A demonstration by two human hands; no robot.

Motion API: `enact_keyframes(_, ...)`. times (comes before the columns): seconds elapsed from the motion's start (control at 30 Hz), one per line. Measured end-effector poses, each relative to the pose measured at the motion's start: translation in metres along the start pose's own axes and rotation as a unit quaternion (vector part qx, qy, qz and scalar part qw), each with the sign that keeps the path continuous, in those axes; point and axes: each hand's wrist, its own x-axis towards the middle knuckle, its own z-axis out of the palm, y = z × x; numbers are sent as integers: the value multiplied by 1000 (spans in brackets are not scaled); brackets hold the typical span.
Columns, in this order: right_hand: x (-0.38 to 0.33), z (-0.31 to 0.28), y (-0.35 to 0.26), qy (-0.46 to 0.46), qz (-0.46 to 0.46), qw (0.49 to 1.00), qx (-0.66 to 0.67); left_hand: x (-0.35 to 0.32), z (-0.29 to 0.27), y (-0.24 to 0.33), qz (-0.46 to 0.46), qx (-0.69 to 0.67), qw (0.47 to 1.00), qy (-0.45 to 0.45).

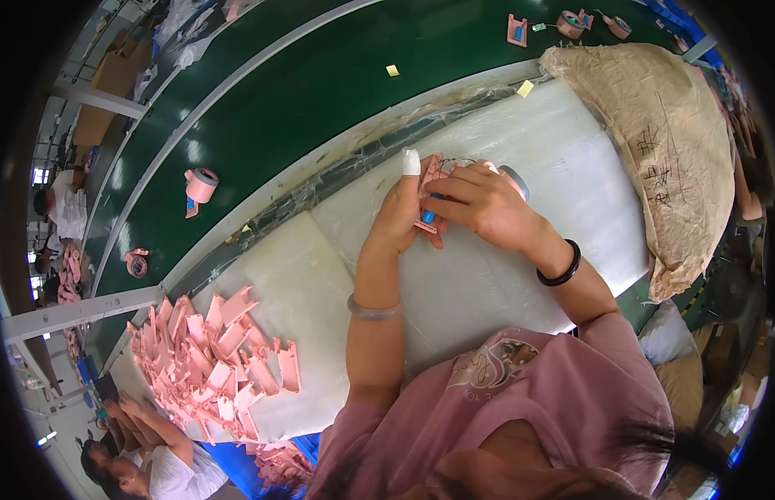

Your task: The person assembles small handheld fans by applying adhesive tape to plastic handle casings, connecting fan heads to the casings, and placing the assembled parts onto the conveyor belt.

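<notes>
- Left fingers (436,240) grip the pink housing (424,226) over the bench (454,292), apparently steadying it
- Right fingers (458,189) curl at its blue cylinder (428,215) (grip unclear)
- Pink pieces (216,358) heap leftward, presumably within reach

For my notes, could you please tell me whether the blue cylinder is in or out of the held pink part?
In: the blue cylinder shows inside the pink part; the right hand hides whether it is fully seated.
</notes>
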Motion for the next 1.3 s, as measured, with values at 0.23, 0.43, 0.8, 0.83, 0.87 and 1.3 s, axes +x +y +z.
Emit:
enact_keyframes(0.23, 3, -2, -6, -60, 46, 997, 16, 2, 1, -3, 14, -4, 1000, -8)
enact_keyframes(0.43, 7, -15, 2, 34, 73, 997, 12, 3, -6, -3, 51, -7, 999, -3)
enact_keyframes(0.8, -10, -13, 24, 41, 225, 973, 41, 0, 10, 3, 105, 70, 992, -16)
enact_keyframes(0.83, -10, -13, 23, 44, 227, 972, 39, 2, 9, 0, 120, 85, 989, -17)
enact_keyframes(0.87, -9, -12, 22, 67, 231, 970, 21, 3, 10, 0, 121, 88, 989, -17)
enact_keyframes(1.3, -5, -3, 18, 167, 133, 975, 66, 5, 17, 1, 145, -59, 987, 39)
